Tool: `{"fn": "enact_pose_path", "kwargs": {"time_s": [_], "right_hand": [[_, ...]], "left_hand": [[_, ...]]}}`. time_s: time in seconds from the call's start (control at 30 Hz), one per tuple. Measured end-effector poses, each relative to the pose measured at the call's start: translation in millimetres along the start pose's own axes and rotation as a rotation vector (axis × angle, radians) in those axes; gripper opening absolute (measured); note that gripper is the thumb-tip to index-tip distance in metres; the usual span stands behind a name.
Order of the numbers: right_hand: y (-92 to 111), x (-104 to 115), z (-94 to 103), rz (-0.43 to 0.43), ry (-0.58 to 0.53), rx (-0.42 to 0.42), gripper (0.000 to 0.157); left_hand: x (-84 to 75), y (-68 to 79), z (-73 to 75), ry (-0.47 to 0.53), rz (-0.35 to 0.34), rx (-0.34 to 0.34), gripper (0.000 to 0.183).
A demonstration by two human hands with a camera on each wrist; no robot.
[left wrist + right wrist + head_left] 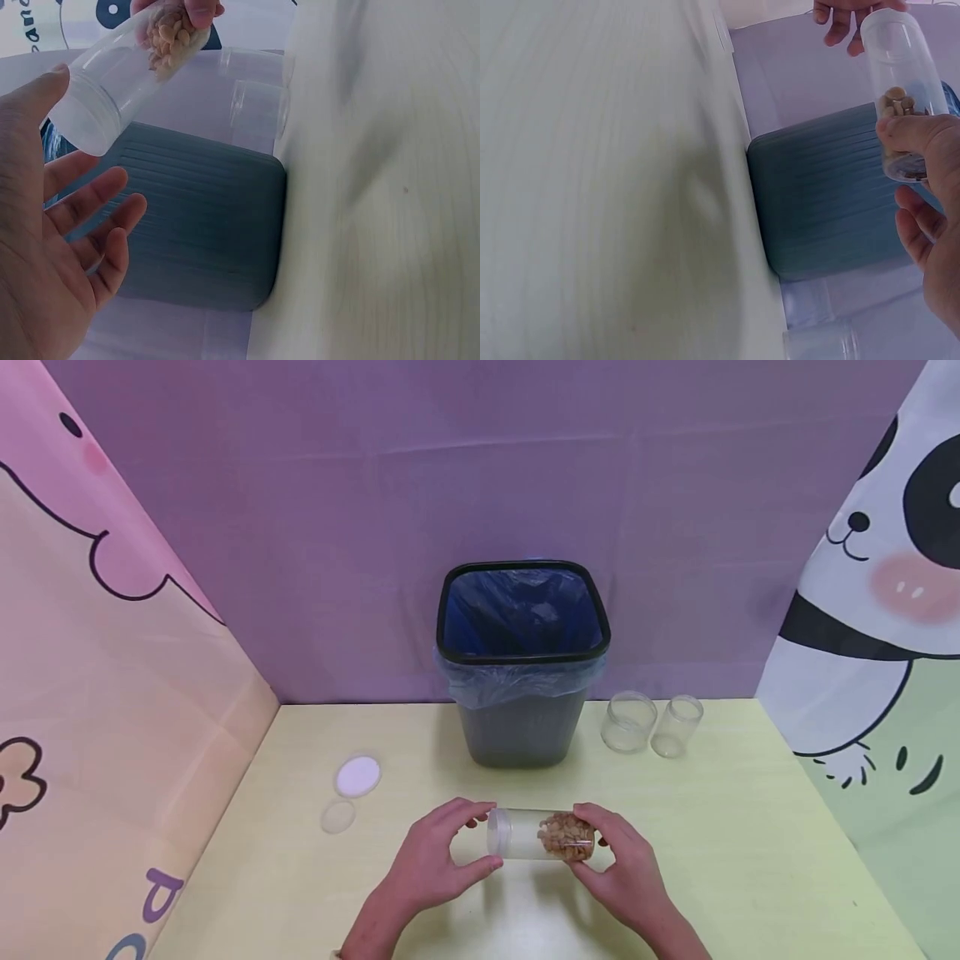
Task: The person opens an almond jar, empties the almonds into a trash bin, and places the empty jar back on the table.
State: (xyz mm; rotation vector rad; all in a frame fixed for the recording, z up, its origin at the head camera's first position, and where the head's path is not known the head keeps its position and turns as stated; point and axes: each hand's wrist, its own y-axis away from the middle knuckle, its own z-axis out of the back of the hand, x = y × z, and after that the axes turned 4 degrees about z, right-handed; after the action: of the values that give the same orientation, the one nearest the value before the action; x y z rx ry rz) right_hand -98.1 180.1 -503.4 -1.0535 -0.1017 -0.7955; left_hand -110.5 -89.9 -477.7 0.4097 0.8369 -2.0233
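Observation:
A clear plastic jar (525, 833) lies sideways in the air above the table, between the two hands. Flat tan pieces, like seeds or nuts (169, 39), are gathered at its right end. My left hand (435, 853) pinches the frosted capped end (498, 833) between thumb and forefinger, its other fingers spread free in the left wrist view. At the filled end, my right hand (626, 868) grips the jar between thumb and fingers. In the right wrist view the right thumb (911, 133) lies across the jar wall.
A grey bin (522, 731) with a blue liner stands behind the hands, at the back of the table. Right of it are a wide clear jar (628, 723) and a narrower one (677, 727). A white disc (357, 776) and a clear disc (337, 817) lie at left.

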Motion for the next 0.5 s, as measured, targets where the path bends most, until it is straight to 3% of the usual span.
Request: {"fn": "enact_pose_path", "kwargs": {"time_s": [0.23, 0.4, 0.5], "right_hand": [[0.5, -1.2, -0.5, -0.005, -0.019, -0.005, 0.061], [3.6, -2.8, -1.8, -0.010, -0.016, -0.002, 0.061], [4.9, -3.1, -2.5, -0.016, -0.016, 0.010, 0.062]], "left_hand": [[-0.3, 0.5, 3.3, 0.001, 0.037, 0.036, 0.076], [-0.5, 0.3, 0.5, 0.054, -0.069, 0.055, 0.073], [0.0, -0.6, -2.2, 0.062, -0.129, 0.032, 0.068]]}}
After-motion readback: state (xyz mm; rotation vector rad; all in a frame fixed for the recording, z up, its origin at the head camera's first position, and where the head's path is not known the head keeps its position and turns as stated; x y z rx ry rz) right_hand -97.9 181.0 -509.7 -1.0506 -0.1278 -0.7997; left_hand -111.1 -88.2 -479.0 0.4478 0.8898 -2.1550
